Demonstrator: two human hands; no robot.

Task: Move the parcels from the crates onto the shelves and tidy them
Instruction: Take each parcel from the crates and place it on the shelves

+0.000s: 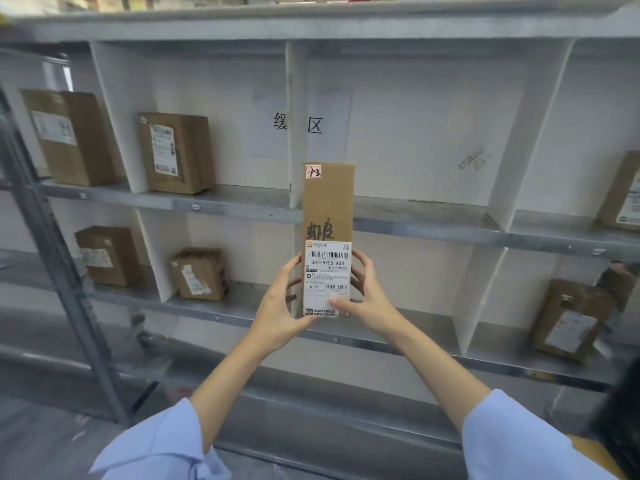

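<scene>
My left grip (280, 306) and right grip (369, 301) curl round a tall parcel (328, 206) — not yet shelved, though several boxes (176, 152) already sit on the shelves (433, 228).

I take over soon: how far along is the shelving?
Done: several brown cardboard parcels sit in the grey metal shelf bays. In hand: the left hand and right hand grip a tall, narrow, white-labelled cardboard box, upright before the shelf. Left: shelving it; any parcels remaining are out of view.
</scene>
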